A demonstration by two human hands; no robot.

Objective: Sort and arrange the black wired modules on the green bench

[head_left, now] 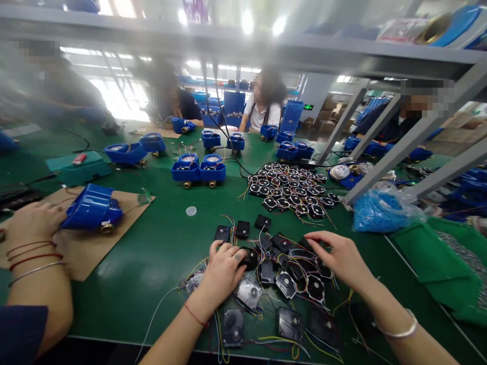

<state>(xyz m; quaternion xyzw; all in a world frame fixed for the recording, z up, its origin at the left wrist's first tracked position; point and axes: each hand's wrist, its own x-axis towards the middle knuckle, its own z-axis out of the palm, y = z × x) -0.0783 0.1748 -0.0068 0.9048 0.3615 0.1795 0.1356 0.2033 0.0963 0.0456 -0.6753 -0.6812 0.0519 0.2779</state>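
Meanwhile both hands, left hand point(222, 274) and right hand point(340, 258), rest grip apart on flat black wired modules point(283, 263) (glossy plastic).

Two bare forearms reach forward from the near edge of the table. The left hand point(222, 271) lies palm down, fingers curled, a ring on one finger and a thin red cord at the wrist. The right hand point(338, 256) stretches leftward, fingers extended, with a silver bangle on its forearm.

Black modules point(283, 263) w/ red/yellow wires point(304, 350), blue housings point(198, 170), green table point(160, 253).
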